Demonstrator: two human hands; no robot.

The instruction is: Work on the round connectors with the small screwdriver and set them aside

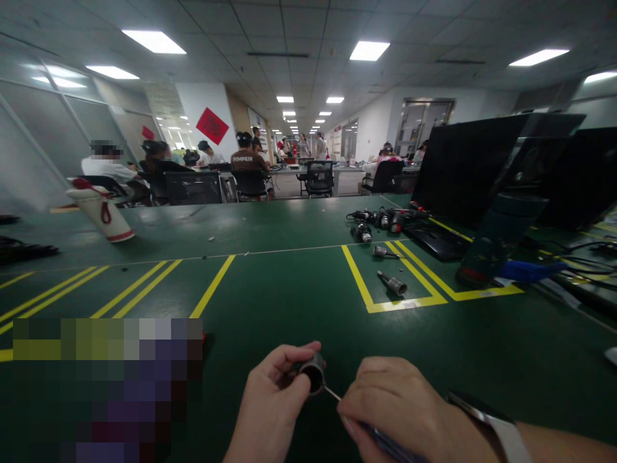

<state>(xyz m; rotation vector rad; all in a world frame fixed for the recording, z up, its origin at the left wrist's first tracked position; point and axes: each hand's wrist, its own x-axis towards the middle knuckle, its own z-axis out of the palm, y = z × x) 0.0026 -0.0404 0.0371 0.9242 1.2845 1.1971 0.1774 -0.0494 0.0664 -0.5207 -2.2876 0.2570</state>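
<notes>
In the head view, my left hand (279,392) is closed round a hollow grey metal cylinder (313,373), its open mouth turned towards me. My right hand (400,399) grips what looks like a thin screwdriver (332,392); its slim shaft reaches left to the cylinder's rim, and its dark bluish handle comes out below my palm. Whether the tip touches the cylinder or sits in a fastener, I cannot tell. Farther off, a similar metal cup with a stem (396,285) lies inside a yellow tape outline, with another metal piece (384,252) behind it.
Dark metal parts with wires (380,220) are heaped beyond the tape. At right stand a dark bottle (501,238), a black monitor (472,161) and cables. A white tumbler (103,212) stands far left on the green table (289,283). A blurred patch hides the lower left. People sit beyond.
</notes>
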